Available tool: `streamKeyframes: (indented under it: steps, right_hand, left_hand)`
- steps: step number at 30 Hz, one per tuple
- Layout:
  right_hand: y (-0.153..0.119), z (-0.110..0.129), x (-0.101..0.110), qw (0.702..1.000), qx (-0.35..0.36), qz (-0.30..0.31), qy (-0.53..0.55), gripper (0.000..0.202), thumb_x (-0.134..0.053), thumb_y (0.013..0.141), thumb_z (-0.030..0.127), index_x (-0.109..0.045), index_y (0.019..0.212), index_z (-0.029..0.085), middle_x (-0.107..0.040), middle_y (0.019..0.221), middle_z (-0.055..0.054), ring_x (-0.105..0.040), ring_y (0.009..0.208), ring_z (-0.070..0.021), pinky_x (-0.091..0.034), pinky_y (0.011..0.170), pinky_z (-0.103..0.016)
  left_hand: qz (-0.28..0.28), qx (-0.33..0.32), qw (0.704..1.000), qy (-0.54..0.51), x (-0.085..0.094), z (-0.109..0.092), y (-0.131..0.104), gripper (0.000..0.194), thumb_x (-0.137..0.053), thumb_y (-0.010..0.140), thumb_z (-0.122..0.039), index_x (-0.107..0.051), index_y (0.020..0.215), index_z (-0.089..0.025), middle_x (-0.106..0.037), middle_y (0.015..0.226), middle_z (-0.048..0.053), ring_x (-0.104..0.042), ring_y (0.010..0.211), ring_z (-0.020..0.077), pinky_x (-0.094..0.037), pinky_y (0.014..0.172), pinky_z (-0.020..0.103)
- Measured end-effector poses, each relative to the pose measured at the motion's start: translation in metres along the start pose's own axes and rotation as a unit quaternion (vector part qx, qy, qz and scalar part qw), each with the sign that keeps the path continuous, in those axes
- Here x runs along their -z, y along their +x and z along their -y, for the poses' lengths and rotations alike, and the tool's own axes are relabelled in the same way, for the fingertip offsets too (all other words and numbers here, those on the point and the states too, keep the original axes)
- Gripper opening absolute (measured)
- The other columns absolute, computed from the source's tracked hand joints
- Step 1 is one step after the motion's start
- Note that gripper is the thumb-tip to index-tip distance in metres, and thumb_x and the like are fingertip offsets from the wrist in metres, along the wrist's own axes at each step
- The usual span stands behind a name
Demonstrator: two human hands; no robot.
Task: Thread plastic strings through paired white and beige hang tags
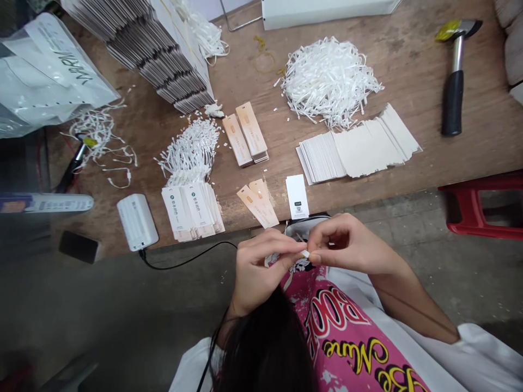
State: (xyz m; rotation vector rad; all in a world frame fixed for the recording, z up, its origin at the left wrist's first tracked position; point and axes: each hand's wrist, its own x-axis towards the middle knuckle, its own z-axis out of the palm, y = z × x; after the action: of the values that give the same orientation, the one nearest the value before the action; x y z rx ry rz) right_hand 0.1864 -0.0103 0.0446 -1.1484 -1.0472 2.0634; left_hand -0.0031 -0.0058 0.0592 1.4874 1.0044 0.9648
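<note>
My left hand (261, 267) and my right hand (355, 245) meet just off the table's front edge, both closed in a pinch. Between their fingertips is a small white piece (305, 253), much of it hidden; it resembles the end of a tag string. Closest to the hands on the table are a few white hang tags (297, 195) and a couple of fanned orange tags (258, 202). Two stacks of orange tags (245, 133) lie behind them. To the left, white printed tags (192, 209) with strings attached lie in overlapping piles.
A heap of white tag strings (330, 81) lies at the back, with a row of blank-looking white cards (355, 144) before it. A hammer (454, 81) rests at right. A white power bank (137, 222) with a black cable sits at the front left. A red stool (478, 212) stands beyond the edge.
</note>
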Motion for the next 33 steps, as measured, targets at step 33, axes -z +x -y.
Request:
streamKeyframes:
  steps: [33]
  right_hand:
    - [-0.01, -0.002, -0.031, 0.862, 0.314, -0.267, -0.296, 0.026, -0.062, 0.085, 0.004, -0.072, 0.1, 0.023, -0.067, 0.095, -0.004, -0.063, 0.084, -0.0128, -0.05, 0.064, -0.024]
  left_hand:
    - [-0.066, -0.077, 0.994, 0.037, 0.0, -0.003, -0.002, 0.027, -0.071, 0.078, -0.008, -0.072, 0.103, -0.02, -0.072, 0.081, 0.003, -0.064, 0.07, 0.0129, -0.049, 0.067, 0.027]
